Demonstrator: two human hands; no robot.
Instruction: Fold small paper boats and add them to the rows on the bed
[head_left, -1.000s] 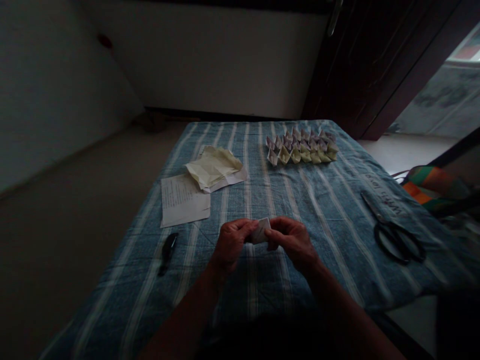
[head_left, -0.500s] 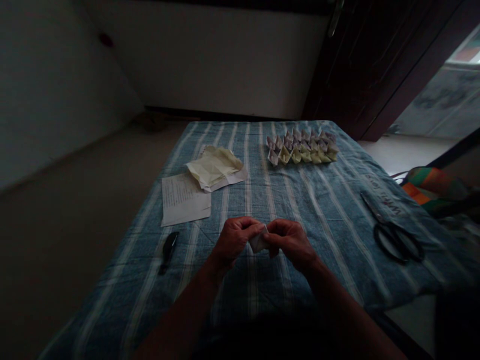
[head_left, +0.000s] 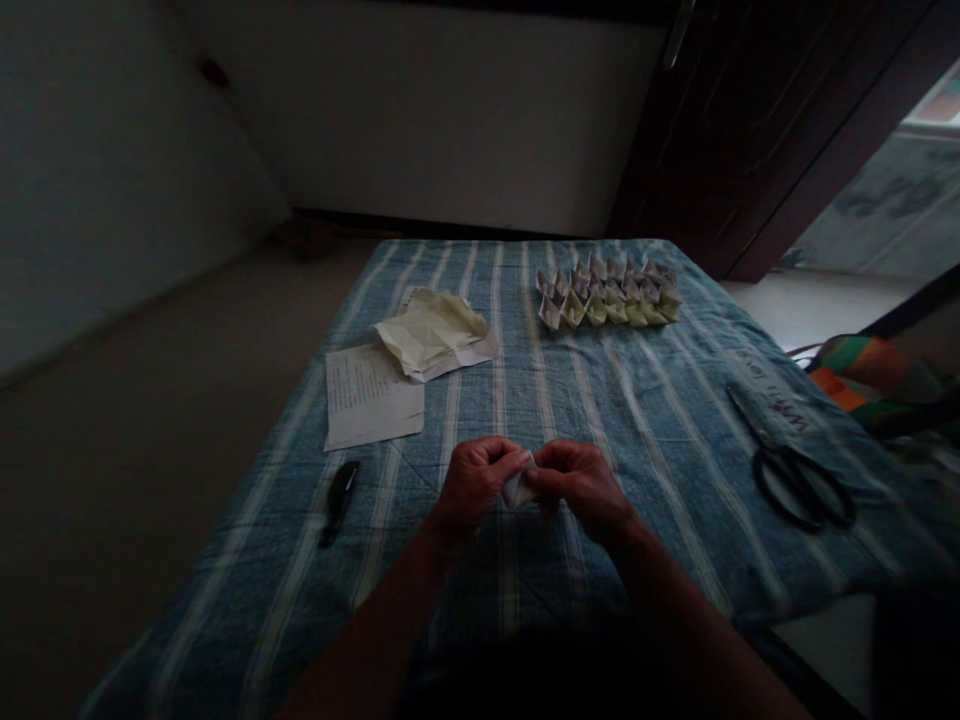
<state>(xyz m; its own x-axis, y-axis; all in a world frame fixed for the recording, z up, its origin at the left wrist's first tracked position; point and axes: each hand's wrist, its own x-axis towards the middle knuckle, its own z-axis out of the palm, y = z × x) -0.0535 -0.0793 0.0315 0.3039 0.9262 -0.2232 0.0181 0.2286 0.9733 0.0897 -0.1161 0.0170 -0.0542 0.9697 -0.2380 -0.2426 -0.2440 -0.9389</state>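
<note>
My left hand [head_left: 474,486] and my right hand [head_left: 581,484] meet above the near middle of a table covered with a blue striped cloth [head_left: 630,400]. Both pinch a small folded piece of white paper [head_left: 519,487] between thumbs and fingertips, and most of the paper is hidden by the fingers. At the far side of the cloth several small folded paper shapes [head_left: 607,298] stand in tight rows, some white and some yellowish.
Crumpled yellowish paper [head_left: 433,330] lies on a flat printed sheet [head_left: 369,394] at the left. A dark pen-like object [head_left: 337,496] lies near the left edge. Black scissors [head_left: 795,468] lie at the right. A dark door [head_left: 757,120] stands behind, colourful fabric [head_left: 874,372] at far right.
The folded paper has been drawn in between my fingers, so less of it shows than a second ago. My hands have moved slightly closer together.
</note>
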